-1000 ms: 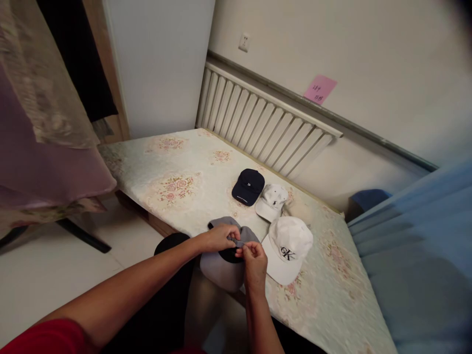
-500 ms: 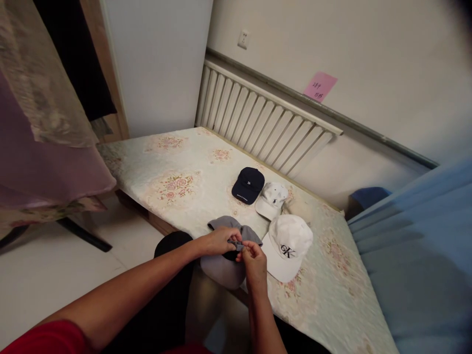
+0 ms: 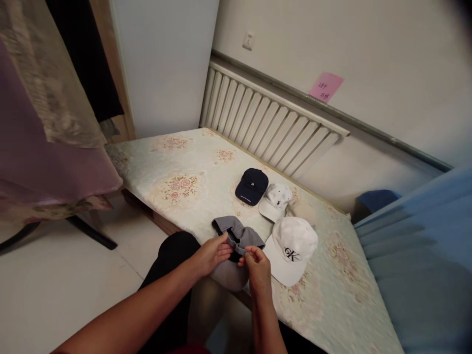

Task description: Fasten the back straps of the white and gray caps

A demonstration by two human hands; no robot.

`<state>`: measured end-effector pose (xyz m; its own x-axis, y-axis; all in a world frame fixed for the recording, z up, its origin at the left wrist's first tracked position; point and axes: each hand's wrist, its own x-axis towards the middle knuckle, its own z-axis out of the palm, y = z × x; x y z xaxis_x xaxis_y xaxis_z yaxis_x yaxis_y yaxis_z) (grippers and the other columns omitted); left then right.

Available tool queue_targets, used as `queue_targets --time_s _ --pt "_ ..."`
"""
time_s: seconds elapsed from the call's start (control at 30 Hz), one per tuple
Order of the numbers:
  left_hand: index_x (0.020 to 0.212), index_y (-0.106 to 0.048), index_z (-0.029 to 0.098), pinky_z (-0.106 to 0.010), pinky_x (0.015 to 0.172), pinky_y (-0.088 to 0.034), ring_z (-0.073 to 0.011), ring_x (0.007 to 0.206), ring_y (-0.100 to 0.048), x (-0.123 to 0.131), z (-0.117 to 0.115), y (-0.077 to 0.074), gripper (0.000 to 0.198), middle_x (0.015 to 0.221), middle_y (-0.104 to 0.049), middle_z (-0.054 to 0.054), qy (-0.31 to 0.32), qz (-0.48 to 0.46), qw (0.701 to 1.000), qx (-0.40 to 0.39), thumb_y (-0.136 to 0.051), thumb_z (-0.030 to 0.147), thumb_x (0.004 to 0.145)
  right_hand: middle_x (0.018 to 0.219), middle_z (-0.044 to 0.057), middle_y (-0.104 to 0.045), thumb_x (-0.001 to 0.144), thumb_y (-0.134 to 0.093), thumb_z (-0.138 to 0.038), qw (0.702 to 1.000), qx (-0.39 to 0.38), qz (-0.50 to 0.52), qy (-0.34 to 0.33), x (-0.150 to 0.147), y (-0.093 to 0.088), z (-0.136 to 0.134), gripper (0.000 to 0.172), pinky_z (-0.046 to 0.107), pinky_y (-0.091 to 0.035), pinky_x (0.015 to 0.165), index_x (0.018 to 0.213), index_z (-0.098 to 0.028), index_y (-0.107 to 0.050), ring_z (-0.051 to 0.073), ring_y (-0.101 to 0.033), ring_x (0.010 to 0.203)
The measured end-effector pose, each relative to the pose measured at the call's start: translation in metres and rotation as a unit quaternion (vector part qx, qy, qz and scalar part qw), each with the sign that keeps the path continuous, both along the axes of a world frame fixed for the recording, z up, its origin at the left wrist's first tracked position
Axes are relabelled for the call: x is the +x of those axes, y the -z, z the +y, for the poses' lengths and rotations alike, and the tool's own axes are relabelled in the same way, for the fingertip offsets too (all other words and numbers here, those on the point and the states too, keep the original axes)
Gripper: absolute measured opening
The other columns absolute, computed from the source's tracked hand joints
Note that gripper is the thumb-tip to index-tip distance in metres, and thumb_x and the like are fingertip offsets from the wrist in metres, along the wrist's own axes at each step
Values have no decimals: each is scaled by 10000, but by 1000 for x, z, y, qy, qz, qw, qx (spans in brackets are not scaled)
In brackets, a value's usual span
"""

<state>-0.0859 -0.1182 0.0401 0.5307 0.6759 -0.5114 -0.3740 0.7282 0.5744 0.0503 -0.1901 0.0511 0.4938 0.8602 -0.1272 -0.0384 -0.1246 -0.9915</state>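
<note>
A grey baseball cap (image 3: 230,275) rests at the bed's near edge, its back strap and opening facing up toward me. My left hand (image 3: 214,253) is at the cap's left side, thumb at the strap opening and fingers below it, holding the edge. With thumb and fingertips pinched, my right hand (image 3: 257,263) grips the strap's right end. Just right of it lies a white cap with black letters (image 3: 294,246). Beyond are a smaller white cap (image 3: 276,200) and a navy cap (image 3: 252,186), brims toward me.
The caps lie on a bed (image 3: 199,167) with a floral cover. A radiator (image 3: 269,118) runs along the wall behind it. A blue curtain (image 3: 424,255) hangs at right; draped cloth (image 3: 62,128) covers something at left, with a dark curved leg (image 3: 92,233) below.
My left hand has moved down and left from the strap's middle, uncovering the opening. My right hand still pinches the strap. The view has shifted slightly.
</note>
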Motion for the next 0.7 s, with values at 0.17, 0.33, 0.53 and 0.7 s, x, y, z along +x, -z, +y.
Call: queue_targets --time_s 0.17,0.33,0.53,0.7 --pt "948 -556 147 -320 837 -472 -191 870 -636 16 26 5 314 936 -650 -96 -26 -177 981 -72 -557 439 833 521 -43 -606 648 -675 -264 997 12 82 -3 -4 2 -3 218 221 -456 523 815 -168 -575 105 -564 481" --pt "936 -576 141 -387 831 -481 -245 911 -644 19 36 -3 295 960 -657 -125 -15 -250 966 -67 -518 418 853 524 -59 -579 547 -770 -200 964 26 265 18 -5 3 -5 305 204 -470 484 784 -166 -580 84 -540 473" --pt "934 -603 110 -391 898 -466 -238 935 -645 18 34 -19 208 1001 -661 -152 -20 -265 964 -20 -504 278 861 555 -56 -586 515 -757 -104 914 21 405 23 6 13 -3 292 128 -419 432 766 -161 -618 39 -513 457" --pt "803 -605 97 -376 849 -503 -209 813 -664 18 29 -16 190 845 -678 -136 -47 -175 983 -28 -485 233 862 554 -40 -590 527 -757 -96 916 4 401 3 12 22 -5 235 124 -435 456 714 -148 -626 37 -527 472"
